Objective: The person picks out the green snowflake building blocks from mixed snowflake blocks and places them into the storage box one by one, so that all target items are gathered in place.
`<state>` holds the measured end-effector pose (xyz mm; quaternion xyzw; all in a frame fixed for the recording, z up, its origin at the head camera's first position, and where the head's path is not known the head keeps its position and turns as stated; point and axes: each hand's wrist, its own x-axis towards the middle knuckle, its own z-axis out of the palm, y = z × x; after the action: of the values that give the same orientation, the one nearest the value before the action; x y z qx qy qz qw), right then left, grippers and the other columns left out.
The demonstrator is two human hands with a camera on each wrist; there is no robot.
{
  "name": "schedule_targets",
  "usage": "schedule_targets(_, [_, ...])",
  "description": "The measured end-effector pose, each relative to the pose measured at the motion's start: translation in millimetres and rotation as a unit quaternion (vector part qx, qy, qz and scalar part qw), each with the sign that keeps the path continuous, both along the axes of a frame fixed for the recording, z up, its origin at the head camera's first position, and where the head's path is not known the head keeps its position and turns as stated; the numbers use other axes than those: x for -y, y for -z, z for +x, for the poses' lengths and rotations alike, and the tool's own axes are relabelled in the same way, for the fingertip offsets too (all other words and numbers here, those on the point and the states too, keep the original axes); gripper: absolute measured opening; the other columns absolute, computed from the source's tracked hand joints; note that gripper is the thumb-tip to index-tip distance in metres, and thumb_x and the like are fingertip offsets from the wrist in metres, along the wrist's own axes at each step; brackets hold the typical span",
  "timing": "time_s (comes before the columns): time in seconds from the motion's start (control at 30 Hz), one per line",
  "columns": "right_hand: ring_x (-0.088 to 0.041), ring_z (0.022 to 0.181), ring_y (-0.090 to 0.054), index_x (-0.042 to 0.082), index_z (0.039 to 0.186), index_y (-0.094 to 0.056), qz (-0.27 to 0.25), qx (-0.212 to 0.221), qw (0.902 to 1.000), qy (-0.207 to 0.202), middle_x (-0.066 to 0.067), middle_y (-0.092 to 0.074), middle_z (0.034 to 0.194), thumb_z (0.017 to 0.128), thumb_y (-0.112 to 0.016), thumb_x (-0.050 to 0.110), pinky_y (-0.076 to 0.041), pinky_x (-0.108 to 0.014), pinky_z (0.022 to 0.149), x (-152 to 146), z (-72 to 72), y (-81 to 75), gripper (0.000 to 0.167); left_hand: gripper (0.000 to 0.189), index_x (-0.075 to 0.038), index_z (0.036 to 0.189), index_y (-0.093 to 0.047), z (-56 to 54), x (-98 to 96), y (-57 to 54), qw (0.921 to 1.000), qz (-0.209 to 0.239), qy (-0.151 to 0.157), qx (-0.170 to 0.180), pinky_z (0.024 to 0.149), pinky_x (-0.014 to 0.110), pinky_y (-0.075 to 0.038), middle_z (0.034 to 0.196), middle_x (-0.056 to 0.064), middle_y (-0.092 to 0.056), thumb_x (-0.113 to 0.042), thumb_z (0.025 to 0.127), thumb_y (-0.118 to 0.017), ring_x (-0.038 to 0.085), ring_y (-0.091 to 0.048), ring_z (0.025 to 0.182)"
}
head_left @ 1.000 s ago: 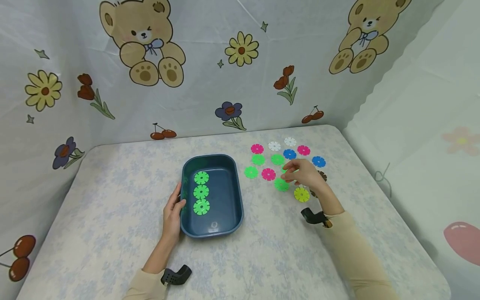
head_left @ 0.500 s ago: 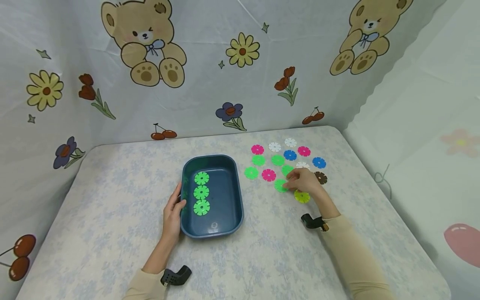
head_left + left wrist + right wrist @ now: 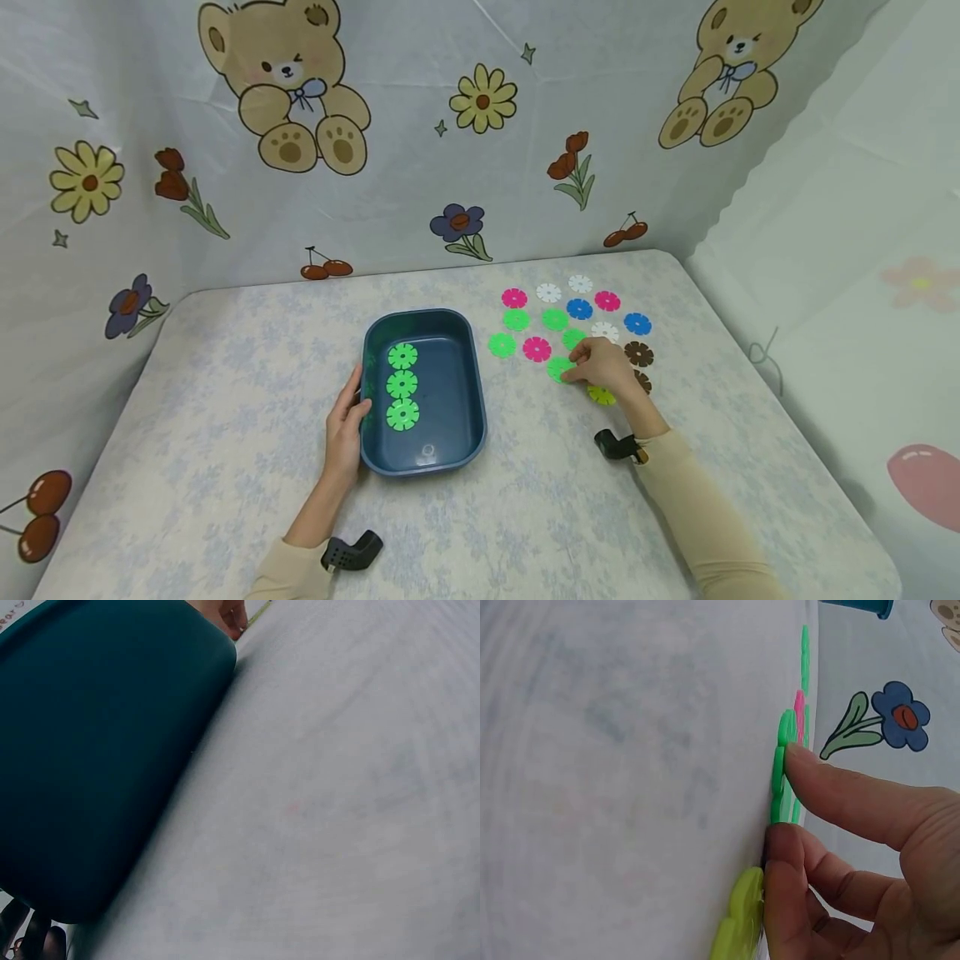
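Note:
My left hand holds the left side of a dark blue plastic tray, thumb at the rim and fingers along the outer wall. Inside the tray, three green notched discs form a column along its left side. My right hand pinches the edge of a green notched disc at the front of a spread of discs. In the right wrist view the thumb meets the upper part of that disc, with the fingertips at its lower end. A yellow disc lies partly under the hand.
Loose discs around the right hand include green, pink, blue, white and brown. They lie flat on the patterned tablecloth. A printed cloth hangs behind the table.
My right hand has come down and slightly toward me onto the front green disc, uncovering white and brown discs. The left hand and tray have stayed in place.

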<state>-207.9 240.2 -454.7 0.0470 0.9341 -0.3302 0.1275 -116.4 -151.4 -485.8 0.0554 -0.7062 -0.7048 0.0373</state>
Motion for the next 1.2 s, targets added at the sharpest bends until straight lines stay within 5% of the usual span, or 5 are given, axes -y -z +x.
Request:
schedule_targets(0.83, [-0.017, 0.069, -0.055, 0.003, 0.095, -0.065, 0.016, -0.006, 0.9998, 0.003, -0.007, -0.061, 0.081, 0.077, -0.082, 0.018, -0.044, -0.027, 0.06, 4.0, 0.1, -2.1, 0.029, 0.053, -0.019, 0.154, -0.032, -0.1, 0.8, 2.6, 1.0, -0.003, -0.005, -0.008, 0.094, 0.012, -0.032, 0.161, 0.003, -0.027, -0.01, 0.103, -0.039, 0.014, -0.038, 0.126])
schedule_targets(1.2, [-0.017, 0.069, -0.069, -0.008, 0.113, -0.065, -0.091, 0.015, 0.9953, -0.028, -0.013, -0.064, 0.089, 0.089, -0.065, 0.005, -0.056, -0.031, 0.064, -3.9, 5.0, -9.0, 0.027, 0.053, -0.019, 0.154, -0.032, -0.3, 0.8, 3.1, 1.0, -0.005, -0.004, -0.006, 0.094, 0.012, -0.033, 0.161, 0.003, -0.027, -0.01, 0.103, -0.038, 0.01, -0.038, 0.124])
